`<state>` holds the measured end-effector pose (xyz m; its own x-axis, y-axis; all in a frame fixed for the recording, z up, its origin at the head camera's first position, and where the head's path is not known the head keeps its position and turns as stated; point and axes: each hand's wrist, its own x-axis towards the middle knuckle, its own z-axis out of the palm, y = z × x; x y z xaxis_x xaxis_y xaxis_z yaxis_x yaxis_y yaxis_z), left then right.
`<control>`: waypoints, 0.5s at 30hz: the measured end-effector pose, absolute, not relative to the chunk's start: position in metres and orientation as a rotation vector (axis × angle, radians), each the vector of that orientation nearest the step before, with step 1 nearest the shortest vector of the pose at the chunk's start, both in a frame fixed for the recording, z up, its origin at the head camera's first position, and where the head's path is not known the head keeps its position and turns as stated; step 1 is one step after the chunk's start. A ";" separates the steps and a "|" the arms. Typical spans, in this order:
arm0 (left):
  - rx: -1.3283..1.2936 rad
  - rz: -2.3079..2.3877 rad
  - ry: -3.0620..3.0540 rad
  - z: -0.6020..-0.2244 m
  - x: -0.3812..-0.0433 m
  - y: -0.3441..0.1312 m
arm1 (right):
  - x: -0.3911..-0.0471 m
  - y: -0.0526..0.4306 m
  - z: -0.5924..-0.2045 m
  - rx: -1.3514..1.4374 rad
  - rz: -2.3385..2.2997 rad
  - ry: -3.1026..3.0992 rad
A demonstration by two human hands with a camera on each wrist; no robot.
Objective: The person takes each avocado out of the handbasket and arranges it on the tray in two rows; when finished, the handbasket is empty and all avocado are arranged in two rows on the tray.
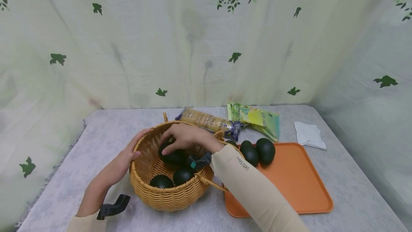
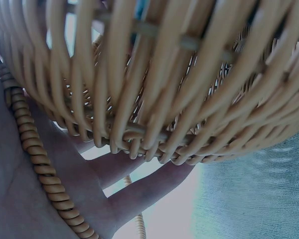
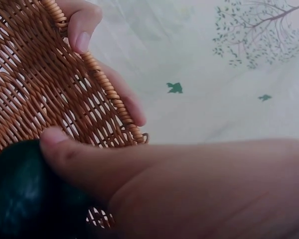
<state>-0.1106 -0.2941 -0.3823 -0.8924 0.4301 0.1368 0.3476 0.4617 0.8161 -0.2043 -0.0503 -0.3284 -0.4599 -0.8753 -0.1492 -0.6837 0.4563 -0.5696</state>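
A woven basket is set left of the middle of the desk. Its left rim is gripped by the left hand, with the thumb hooked over the edge and the fingers spread along the outside wall. Inside the basket, toward the far side, an avocado is grasped from above by the right hand, its thumb pressed against the dark skin. Two more avocados are seen side by side at the near side of the basket.

To the right, an orange tray is partly covered by the right sleeve. At its far left corner two avocados are placed side by side, and part of a third is glimpsed beyond the sleeve. Behind, a long clear packet and a green packet are laid; a white packet is placed farther right.
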 end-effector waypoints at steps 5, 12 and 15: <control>0.690 1.425 2.604 -0.383 -0.112 -0.295 | -0.203 -0.047 -0.321 -1.344 -0.680 2.282; 0.683 1.384 2.621 -0.385 -0.112 -0.296 | -0.200 -0.041 -0.313 -1.304 -0.721 2.307; 0.680 1.369 2.627 -0.385 -0.112 -0.296 | -0.197 -0.040 -0.310 -1.313 -0.763 2.306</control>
<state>-0.1119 -0.2960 -0.3846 -0.8950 0.4316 0.1128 0.3397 0.4954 0.7995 -0.1972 -0.0397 -0.3102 -0.4923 -0.8686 -0.0568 -0.6634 0.4166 -0.6216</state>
